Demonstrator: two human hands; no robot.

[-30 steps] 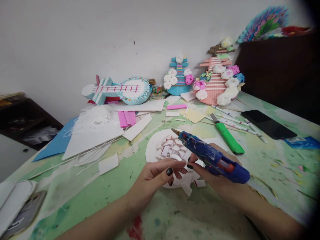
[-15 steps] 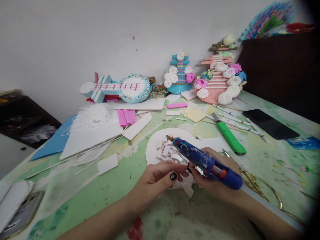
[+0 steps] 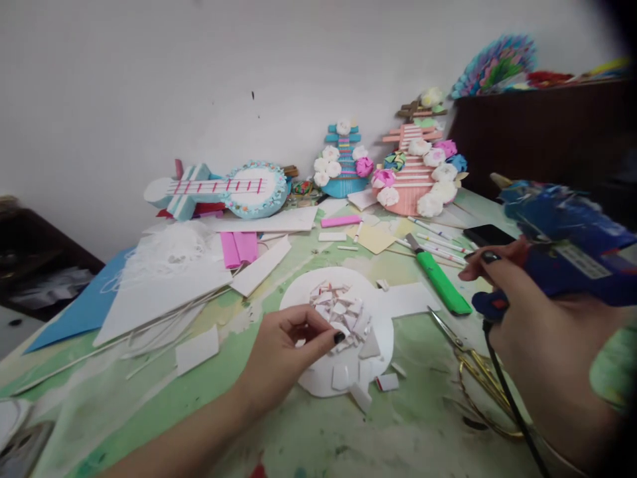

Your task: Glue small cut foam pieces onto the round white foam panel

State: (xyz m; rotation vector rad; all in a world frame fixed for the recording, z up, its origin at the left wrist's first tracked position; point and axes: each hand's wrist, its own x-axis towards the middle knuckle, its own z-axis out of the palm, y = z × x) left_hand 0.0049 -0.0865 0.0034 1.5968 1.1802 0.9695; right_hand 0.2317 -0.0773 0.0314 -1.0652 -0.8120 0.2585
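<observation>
Swung rightward, the right hand [image 3: 540,345] clasps the glue gun [image 3: 562,219]; below the left hand [image 3: 281,348], seemingly pinching one, scraps [image 3: 352,307] cover only part of the disc [image 3: 383,335].

White board [image 3: 381,315] on a green, paint-spotted table [image 3: 164,411].
Right of the board: scissors [image 3: 472,362] with golden handles, a bright green knife [image 3: 442,282], a dark blue glue gun [image 3: 557,219]; behind it, a salmon instrument model [image 3: 414,196] with white stripes.

So the scraps [image 3: 341,309] sit on the board [image 3: 292,295] mid-table [image 3: 194,418], scissors [image 3: 482,373] right of the board, cutter [image 3: 444,282] a bit farther back that side, string [image 3: 182,249] over left on a sheet [image 3: 134,315], and model instruments [image 3: 249,190] lined up far back by the wall [image 3: 149,79].
</observation>
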